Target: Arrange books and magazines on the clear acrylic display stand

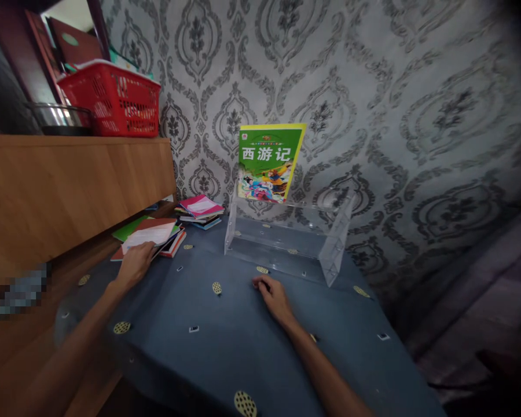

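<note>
My left hand point(136, 264) is at the near edge of a loose pile of books and notebooks on the left of the table. Its fingers are closed on the edge of a thin white-topped booklet point(150, 234); the fingertips are partly hidden. My right hand point(275, 298) rests on the table with its fingers curled in and nothing visible in them. Behind it stands a clear plastic book rack point(278, 260) with tiers. A green picture book point(267, 165) with a yellow border and white Chinese characters stands upright in the rack's back tier, at its left end.
A second stack of books point(200, 211), pink on top, lies near the wall. On the left, a wooden cabinet point(82, 191) borders the table, carrying a red plastic basket point(125, 101) and a metal bowl point(61, 116). A blue-grey patterned cloth point(226, 336) covers the table. Patterned wallpaper is behind.
</note>
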Demonstrator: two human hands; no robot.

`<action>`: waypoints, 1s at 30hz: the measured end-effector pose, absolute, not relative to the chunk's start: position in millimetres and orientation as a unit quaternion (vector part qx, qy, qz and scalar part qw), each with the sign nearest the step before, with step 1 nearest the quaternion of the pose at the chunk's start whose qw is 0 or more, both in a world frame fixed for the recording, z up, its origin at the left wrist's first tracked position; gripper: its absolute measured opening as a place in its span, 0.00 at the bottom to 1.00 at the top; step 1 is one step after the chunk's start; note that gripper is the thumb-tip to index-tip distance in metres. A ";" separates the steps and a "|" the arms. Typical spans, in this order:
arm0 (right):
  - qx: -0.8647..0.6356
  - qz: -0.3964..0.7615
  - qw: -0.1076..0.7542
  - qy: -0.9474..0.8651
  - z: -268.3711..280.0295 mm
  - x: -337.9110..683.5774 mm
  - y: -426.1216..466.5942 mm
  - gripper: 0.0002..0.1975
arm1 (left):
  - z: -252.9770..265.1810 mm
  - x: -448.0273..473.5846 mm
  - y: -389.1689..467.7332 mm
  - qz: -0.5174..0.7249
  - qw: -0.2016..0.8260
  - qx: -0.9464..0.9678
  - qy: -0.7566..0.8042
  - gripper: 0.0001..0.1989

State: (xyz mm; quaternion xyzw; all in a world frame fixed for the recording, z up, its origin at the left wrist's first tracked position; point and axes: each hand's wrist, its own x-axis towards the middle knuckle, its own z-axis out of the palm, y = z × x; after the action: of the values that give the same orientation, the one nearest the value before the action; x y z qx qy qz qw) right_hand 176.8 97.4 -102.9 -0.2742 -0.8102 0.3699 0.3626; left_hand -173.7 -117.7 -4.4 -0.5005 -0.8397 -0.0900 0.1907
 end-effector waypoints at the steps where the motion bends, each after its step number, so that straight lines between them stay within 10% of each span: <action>1: -0.274 0.369 0.362 -0.811 -102.8 176.9 97.6 0.13 | -5.1 -170.7 -116.4 -0.094 0.195 -0.494 -0.842 0.18; 18: -0.100 0.260 0.248 -0.928 -89.0 161.5 38.3 0.33 | -26.3 -5.2 -104.4 -0.134 -0.020 -0.637 -0.759 0.13; 30: -0.031 0.312 0.239 -0.919 -86.1 198.0 35.7 0.13 | -50.2 30.7 -90.3 -0.279 -0.124 -0.755 -0.580 0.14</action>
State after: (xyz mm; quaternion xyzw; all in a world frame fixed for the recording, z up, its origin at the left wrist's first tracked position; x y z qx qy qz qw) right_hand 198.0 35.7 -86.1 -0.0307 -0.9191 0.3122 0.2386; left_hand 30.7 -90.3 -50.2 -0.7549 -0.5804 -0.2789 -0.1242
